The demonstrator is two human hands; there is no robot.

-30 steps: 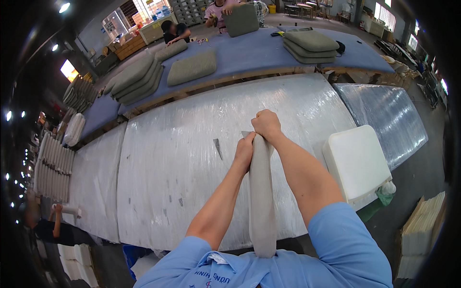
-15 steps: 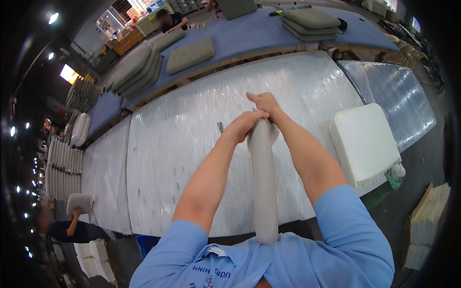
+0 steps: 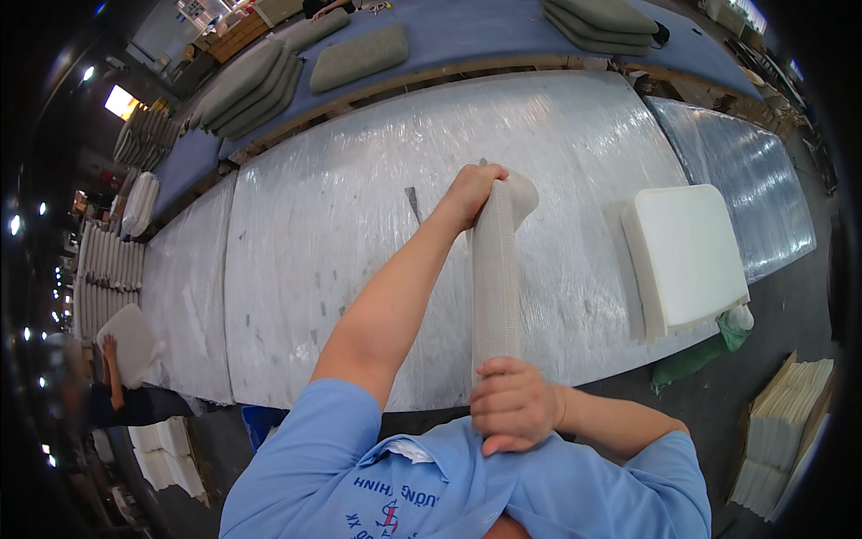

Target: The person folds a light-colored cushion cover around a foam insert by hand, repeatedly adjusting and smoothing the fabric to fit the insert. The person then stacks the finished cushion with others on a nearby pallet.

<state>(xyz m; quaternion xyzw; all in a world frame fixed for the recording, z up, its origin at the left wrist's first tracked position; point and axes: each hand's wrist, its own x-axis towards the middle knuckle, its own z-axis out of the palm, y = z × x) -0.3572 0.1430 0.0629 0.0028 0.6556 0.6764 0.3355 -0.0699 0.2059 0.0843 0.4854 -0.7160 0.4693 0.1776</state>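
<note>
A light grey fabric cushion (image 3: 496,292) stands on its narrow edge over the plastic-wrapped table (image 3: 314,234), running from near my chest toward the far side. My left hand (image 3: 473,191) is closed around its far end, where a rounded corner bulges out to the right. At the near end, close to my shirt, my right hand (image 3: 514,404) is curled over the cushion with its fingers closed. The cushion's lower edge is hidden.
A white foam seat pad (image 3: 691,256) lies at the table's right, beside a green bag (image 3: 696,359). Across the back, a blue-topped table (image 3: 440,40) carries grey cushions (image 3: 361,58). Foam stacks (image 3: 786,431) stand at lower right. Another person (image 3: 126,400) handles a cushion at left.
My right hand has moved from the far end of the cushion to its near end. My left hand stays at the far end. At left, the other person's cushion has shifted.
</note>
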